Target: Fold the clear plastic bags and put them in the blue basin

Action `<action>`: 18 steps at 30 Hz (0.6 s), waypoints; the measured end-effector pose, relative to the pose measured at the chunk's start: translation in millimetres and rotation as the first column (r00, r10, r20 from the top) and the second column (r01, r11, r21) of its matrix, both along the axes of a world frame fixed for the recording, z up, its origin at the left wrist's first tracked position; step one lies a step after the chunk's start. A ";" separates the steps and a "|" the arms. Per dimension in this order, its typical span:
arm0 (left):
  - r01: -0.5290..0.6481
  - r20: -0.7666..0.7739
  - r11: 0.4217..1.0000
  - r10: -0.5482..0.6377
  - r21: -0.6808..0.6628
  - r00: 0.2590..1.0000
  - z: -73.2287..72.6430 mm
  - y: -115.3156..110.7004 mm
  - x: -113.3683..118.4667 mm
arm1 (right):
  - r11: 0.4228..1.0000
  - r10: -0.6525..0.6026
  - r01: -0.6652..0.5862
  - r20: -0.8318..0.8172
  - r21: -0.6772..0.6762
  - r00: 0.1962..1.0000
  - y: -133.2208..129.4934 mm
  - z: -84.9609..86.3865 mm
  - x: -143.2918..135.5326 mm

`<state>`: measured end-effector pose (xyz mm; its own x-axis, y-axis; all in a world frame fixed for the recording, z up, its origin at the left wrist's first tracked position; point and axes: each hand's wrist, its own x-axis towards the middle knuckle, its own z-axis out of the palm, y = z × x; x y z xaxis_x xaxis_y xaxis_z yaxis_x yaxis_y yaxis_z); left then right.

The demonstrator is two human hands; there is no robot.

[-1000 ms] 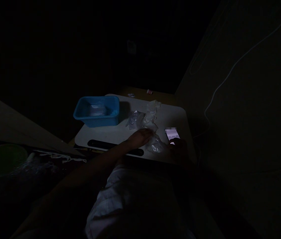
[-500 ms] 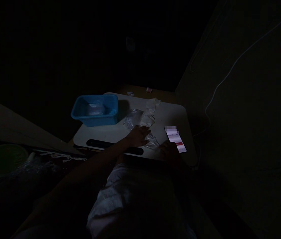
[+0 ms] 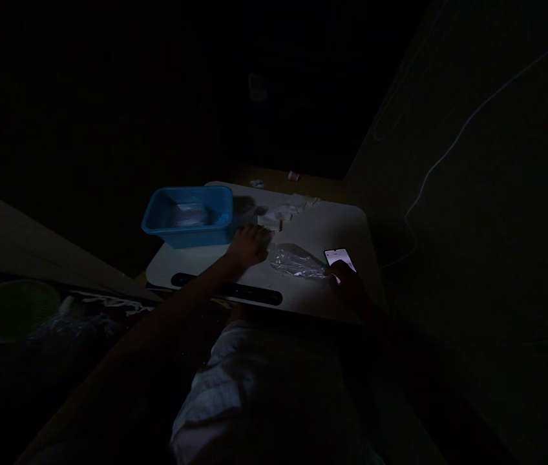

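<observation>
A clear plastic bag [image 3: 298,261] lies stretched sideways over the white table, and my right hand [image 3: 346,281] pinches its narrow right end. That hand also covers the lower part of a lit phone [image 3: 340,257]. Near the blue basin's right corner, my left hand [image 3: 247,247] rests low with its fingers laid forward; the dark hides whether they touch more plastic there. Just beyond those fingers is a row of crumpled whitish strips [image 3: 284,213], which look like paper or thin film. The blue basin [image 3: 184,237] holds a stack of clear, plastic-looking packets [image 3: 190,214].
The small white table [image 3: 337,229] has a dark slot [image 3: 225,289] along its near edge. Behind it lie a small red-and-white item [image 3: 293,175] and a crumpled scrap [image 3: 257,183]. A green basket [image 3: 12,310] stands at lower left. A pale cable [image 3: 463,129] hangs at right.
My right hand has moved up over the phone, drawing the plastic bag out to the right. My left hand has shifted left, off the bag, toward the basin.
</observation>
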<state>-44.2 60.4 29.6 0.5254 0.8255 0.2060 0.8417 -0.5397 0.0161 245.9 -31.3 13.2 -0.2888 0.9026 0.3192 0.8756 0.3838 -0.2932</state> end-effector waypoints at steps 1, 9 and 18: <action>0.039 0.034 0.999 -0.040 0.027 0.999 2.4 -3.3 1.7 | 1.000 0.015 -0.015 -0.022 0.007 1.000 3.3 0.6 -1.2; 0.373 0.122 0.924 -0.363 -0.081 0.924 -19.0 -31.1 26.9 | 0.996 0.088 -0.088 0.007 0.030 0.996 27.1 13.0 -9.9; 0.199 0.046 0.978 -0.196 -0.059 0.979 -25.6 -63.2 31.6 | 0.962 -0.203 0.166 0.160 0.218 0.966 15.2 20.6 -31.1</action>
